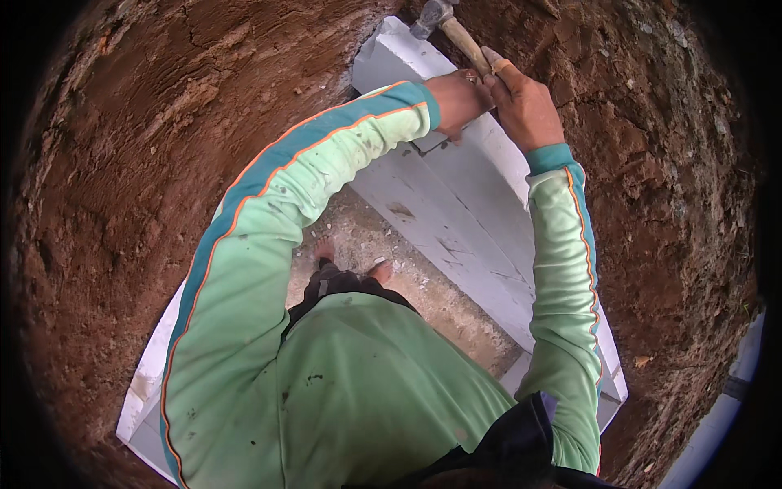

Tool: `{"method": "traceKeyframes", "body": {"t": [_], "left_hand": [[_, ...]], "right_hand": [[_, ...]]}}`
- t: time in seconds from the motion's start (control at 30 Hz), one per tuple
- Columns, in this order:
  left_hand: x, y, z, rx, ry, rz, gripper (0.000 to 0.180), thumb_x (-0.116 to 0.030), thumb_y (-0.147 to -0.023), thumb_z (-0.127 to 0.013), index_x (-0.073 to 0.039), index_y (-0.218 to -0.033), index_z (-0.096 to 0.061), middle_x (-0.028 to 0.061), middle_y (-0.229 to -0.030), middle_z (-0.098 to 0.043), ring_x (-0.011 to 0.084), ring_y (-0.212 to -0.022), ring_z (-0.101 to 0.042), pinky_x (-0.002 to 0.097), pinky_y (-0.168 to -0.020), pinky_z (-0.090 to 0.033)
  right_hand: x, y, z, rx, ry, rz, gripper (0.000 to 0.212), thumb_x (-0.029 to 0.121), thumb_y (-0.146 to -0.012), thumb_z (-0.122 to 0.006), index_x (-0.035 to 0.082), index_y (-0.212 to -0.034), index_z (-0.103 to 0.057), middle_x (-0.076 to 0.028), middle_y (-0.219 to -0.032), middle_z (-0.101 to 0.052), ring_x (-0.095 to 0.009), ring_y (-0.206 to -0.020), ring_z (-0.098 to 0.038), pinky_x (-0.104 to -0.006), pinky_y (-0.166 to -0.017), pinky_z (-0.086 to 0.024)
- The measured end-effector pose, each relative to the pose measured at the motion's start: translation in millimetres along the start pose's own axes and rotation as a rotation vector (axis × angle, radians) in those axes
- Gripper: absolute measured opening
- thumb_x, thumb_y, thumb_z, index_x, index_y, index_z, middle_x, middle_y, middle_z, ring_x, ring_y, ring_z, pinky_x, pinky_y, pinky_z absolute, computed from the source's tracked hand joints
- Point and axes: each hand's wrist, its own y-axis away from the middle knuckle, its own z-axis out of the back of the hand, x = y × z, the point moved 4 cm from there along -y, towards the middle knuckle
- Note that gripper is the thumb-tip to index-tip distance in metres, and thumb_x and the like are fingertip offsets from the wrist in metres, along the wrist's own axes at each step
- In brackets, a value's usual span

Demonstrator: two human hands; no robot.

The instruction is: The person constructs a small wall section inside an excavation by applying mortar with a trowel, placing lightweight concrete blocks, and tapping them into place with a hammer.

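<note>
A hammer with a wooden handle and a grey metal head is held up at the top of the view, over the far end of a wall of pale grey blocks. My right hand is closed round the lower handle, its forefinger stretched along the wood. Close against it, my left hand is bent inward over the top of the blocks, its fingers curled. What those fingers hold, if anything, is hidden. The hammer head is beside the end block.
Brown earth walls rise close on both sides of the narrow pit. My bare feet stand on a gritty floor with pale crumbs. More pale blocks line the lower left, and another pale structure shows at the lower right.
</note>
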Motion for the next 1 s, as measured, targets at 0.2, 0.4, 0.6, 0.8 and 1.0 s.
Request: {"method": "traceKeyframes", "body": {"t": [0.2,0.4,0.6,0.8,1.0], "left_hand": [[10,0,-14,0.102,0.065,0.073,0.075,-0.035,-0.068,-0.091,-0.004,-0.129,-0.060,0.0149,-0.127,-0.063,0.0342,-0.121,-0.061,0.0470,-0.103,-0.049],[12,0,-4,-0.005,-0.048,0.030,0.092,-0.045,-0.063,-0.092,-0.011,-0.141,-0.055,0.0132,-0.134,-0.061,0.0356,-0.119,-0.064,0.0524,-0.113,-0.037],[20,-4,-12,0.111,-0.010,0.095,0.089,-0.047,-0.057,-0.095,-0.004,-0.127,-0.058,0.0142,-0.118,-0.064,0.0348,-0.118,-0.063,0.0511,-0.114,-0.036],[14,-15,-5,0.283,0.117,0.110,0.088,-0.043,-0.060,-0.095,-0.003,-0.130,-0.059,0.0153,-0.130,-0.064,0.0351,-0.116,-0.065,0.0527,-0.112,-0.040],[15,-7,-6,0.192,-0.056,0.113,0.093,-0.045,-0.060,-0.094,-0.002,-0.134,-0.058,0.0152,-0.135,-0.063,0.0326,-0.118,-0.065,0.0484,-0.109,-0.045]], "right_hand": [[8,6,4,-0.289,-0.115,0.141,0.045,0.027,-0.102,-0.060,0.022,-0.146,-0.055,-0.024,-0.104,-0.072,-0.045,-0.096,-0.069,-0.0506,-0.080,-0.056],[-6,13,10,-0.019,-0.088,-0.033,0.041,0.028,-0.102,-0.060,0.022,-0.143,-0.059,-0.024,-0.108,-0.072,-0.046,-0.102,-0.067,-0.0511,-0.085,-0.055],[7,34,36,-0.322,-0.247,0.019,0.043,0.025,-0.103,-0.062,0.021,-0.145,-0.058,-0.021,-0.106,-0.074,-0.043,-0.098,-0.070,-0.0432,-0.079,-0.057],[-13,21,-9,0.003,0.073,-0.009,0.041,0.027,-0.102,-0.058,0.022,-0.142,-0.059,-0.022,-0.104,-0.073,-0.045,-0.096,-0.068,-0.0546,-0.083,-0.056],[21,21,24,-0.400,-0.325,0.026,0.043,0.020,-0.104,-0.060,0.019,-0.147,-0.057,-0.020,-0.101,-0.075,-0.033,-0.092,-0.075,-0.0388,-0.078,-0.058]]}}
